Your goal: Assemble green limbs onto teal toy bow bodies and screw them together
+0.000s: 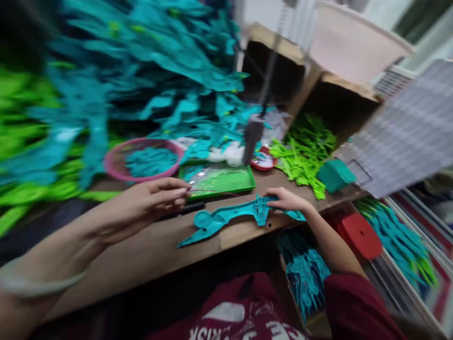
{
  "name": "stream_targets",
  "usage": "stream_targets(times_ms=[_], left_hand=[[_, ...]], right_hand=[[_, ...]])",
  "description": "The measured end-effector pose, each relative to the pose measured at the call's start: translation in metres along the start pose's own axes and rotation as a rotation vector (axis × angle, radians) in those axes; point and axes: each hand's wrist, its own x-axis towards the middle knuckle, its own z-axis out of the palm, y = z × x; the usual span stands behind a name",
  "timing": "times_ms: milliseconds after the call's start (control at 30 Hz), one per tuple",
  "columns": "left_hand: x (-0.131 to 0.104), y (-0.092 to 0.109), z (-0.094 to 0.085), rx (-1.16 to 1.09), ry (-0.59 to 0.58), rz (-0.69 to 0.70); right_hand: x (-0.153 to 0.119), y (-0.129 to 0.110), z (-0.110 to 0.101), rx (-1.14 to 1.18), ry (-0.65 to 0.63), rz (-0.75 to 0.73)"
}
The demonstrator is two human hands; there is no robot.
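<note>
My left hand [161,200] is closed in a pinch above the work table's edge, left of the green tray. From its fingertips a thin reddish wire-like piece [212,191] stretches right, blurred at its far end. A long teal plastic shell [230,212], shaped like a toy gun half, lies on the table with ribs and small fittings inside it. Fingers of my right hand [288,198] are wrapped over its right part, hiding some of it. The green ribbed tray [222,182] behind the shell holds small shiny pieces.
Teal shells [159,56] are heaped high at back left. A pink basket [109,160] holds small teal parts. A dark hanging screwdriver [253,137] stands over the tray. Lime-green parts [304,156] pile at right, beside a teal block [336,175]. Below sits a box of teal parts [306,278].
</note>
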Motion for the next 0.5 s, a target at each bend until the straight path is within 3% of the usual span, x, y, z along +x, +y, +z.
stream_targets(times_ms=[67,133,200,267,367,433,500], left_hand=[[-0.022,-0.006,-0.004,-0.182,0.044,-0.085],[-0.029,-0.014,0.005,-0.331,0.078,-0.12],[-0.028,-0.023,0.02,-0.457,0.108,-0.099],[-0.024,-0.033,0.038,-0.651,0.075,-0.038],[-0.021,-0.047,0.061,-0.768,0.066,0.021],[-0.021,-0.057,0.07,-0.783,0.05,0.016],[-0.023,-0.067,0.075,-0.786,0.017,0.001]], right_hand=[[0.024,-0.021,0.017,-0.064,0.072,-0.077],[0.035,-0.057,0.03,-0.159,0.338,-0.193],[0.041,-0.1,0.044,-0.227,0.606,-0.43],[0.047,-0.14,0.06,-0.265,0.674,-0.653],[0.059,-0.177,0.088,-0.242,0.713,-0.62],[0.066,-0.182,0.108,-0.185,0.757,-0.541],[0.072,-0.177,0.123,-0.123,0.782,-0.563]])
